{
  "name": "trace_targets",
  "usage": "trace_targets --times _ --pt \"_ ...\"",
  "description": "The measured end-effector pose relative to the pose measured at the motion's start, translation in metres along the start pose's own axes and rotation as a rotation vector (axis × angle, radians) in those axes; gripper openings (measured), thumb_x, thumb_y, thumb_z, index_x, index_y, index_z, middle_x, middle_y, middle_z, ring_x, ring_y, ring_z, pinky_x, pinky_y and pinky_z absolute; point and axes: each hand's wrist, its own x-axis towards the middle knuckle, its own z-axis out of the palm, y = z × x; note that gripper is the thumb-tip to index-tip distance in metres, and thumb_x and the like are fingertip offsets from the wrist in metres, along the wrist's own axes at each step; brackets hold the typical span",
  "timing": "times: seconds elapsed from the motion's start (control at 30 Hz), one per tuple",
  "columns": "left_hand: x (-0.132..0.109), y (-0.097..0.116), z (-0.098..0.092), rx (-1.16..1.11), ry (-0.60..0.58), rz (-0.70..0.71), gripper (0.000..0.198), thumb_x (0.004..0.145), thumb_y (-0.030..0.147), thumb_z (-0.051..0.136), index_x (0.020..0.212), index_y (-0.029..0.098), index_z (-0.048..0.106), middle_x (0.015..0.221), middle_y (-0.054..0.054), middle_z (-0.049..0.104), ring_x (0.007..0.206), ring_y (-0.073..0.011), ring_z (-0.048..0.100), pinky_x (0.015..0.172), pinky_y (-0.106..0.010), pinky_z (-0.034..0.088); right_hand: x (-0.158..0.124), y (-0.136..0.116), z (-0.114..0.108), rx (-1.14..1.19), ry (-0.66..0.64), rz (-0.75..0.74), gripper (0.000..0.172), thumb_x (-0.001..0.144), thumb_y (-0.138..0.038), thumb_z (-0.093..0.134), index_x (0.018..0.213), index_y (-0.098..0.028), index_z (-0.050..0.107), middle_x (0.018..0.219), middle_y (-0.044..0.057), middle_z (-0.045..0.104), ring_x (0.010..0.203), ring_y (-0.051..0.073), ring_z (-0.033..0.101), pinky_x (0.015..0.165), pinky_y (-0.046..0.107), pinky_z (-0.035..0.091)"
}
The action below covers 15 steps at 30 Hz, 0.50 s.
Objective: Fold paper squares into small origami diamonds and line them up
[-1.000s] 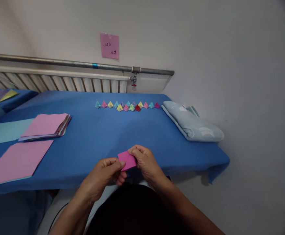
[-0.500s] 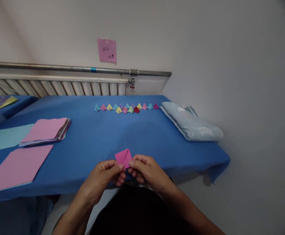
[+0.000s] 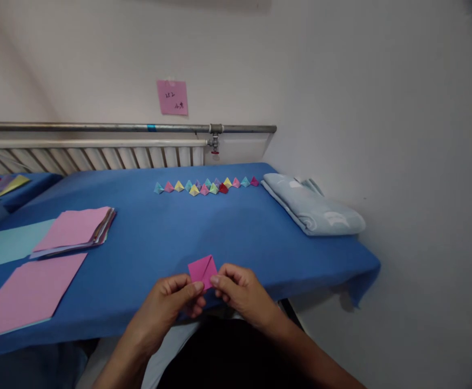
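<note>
A small square of folded bright pink paper [image 3: 202,268] is held up close to the table's front edge, a diagonal fold line showing on its face. My left hand [image 3: 175,297] pinches its lower left part between thumb and fingers. At its lower right corner, my right hand [image 3: 240,290] grips it the same way. Both hands are closed on the paper, and their fingertips behind it are partly hidden. Farther back, several small folded paper pieces [image 3: 204,189] in mixed colours stand in two rows on the blue cloth.
A blue cloth [image 3: 147,232] covers the table. Pink paper sheets [image 3: 33,294], a paper stack [image 3: 74,227] and a light blue sheet [image 3: 13,243] lie at left. A folded pale blanket [image 3: 312,208] rests at right. Behind run a radiator [image 3: 130,156] and a pipe [image 3: 110,127].
The view has tilted up a little, so most of the scene sits lower. Both hands keep their hold on the pink paper, whose folds look the same.
</note>
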Motion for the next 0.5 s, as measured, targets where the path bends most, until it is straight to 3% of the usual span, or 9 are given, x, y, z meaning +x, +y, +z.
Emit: trace_targets --times 0.2,0.5 --pt "0.0014 -0.0015 -0.0011 0.045 -0.032 0.000 0.034 0.070 0.050 0.067 0.064 0.017 0.064 0.061 0.000 0.065 0.055 -0.0115 0.056 0.059 -0.025 0.043 0.0011 0.0038 -0.0001 -0.006 -0.062 0.059 0.023 0.080 -0.037 0.056 0.066 -0.018 0.053 0.058 -0.005 0.050 0.048 0.007 0.041 0.045 0.019 0.030" --pt "-0.0036 -0.0004 0.0027 0.135 -0.070 0.009 0.033 0.071 0.049 0.066 0.061 0.017 0.061 0.059 0.001 0.063 0.055 -0.0117 0.054 0.060 -0.026 0.041 0.0034 -0.0039 -0.0014 0.038 -0.052 -0.005 0.026 0.081 -0.041 0.055 0.068 -0.019 0.053 0.053 -0.006 0.043 0.047 0.008 0.036 0.046 0.020 0.028"
